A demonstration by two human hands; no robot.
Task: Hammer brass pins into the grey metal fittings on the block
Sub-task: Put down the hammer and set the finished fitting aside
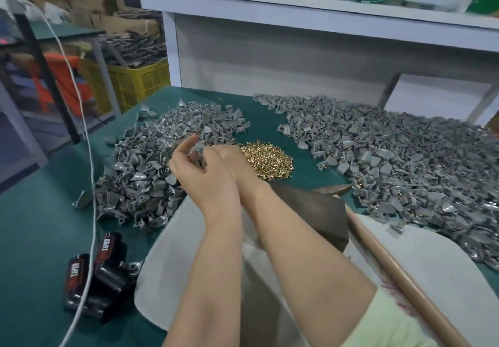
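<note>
Since the hammer point(391, 265) lies unheld on the worktop point(40, 211), its wooden handle slanting past the right forearm, this moment reads as loading rather than striking. The left hand point(199, 174) is raised over the near edge of the left pile of bare fittings point(145, 168). Its index finger is lifted and the other fingers curl in, pinching what looks like one small grey fitting point(193, 155) against the thumb. The right hand point(232, 157) sits just behind it, touching it, with its fingertips hidden, so whether it pinches a pin I cannot tell. The heap of brass pins point(270, 160) lies just beyond the hands, between the two grey piles. The dark brown block point(316, 211) (if that slab beside the hammer head is indeed the block) shows below the right wrist, and no fitting can be seen on it. As for progress, the right pile of fittings point(405, 163) is the larger one. Brass glints among its pieces, which suggests these are finished and that a good share of the work is done. The left pile is sizeable too, so many pieces remain, each needing a pin, a seat on the block and a blow.
</note>
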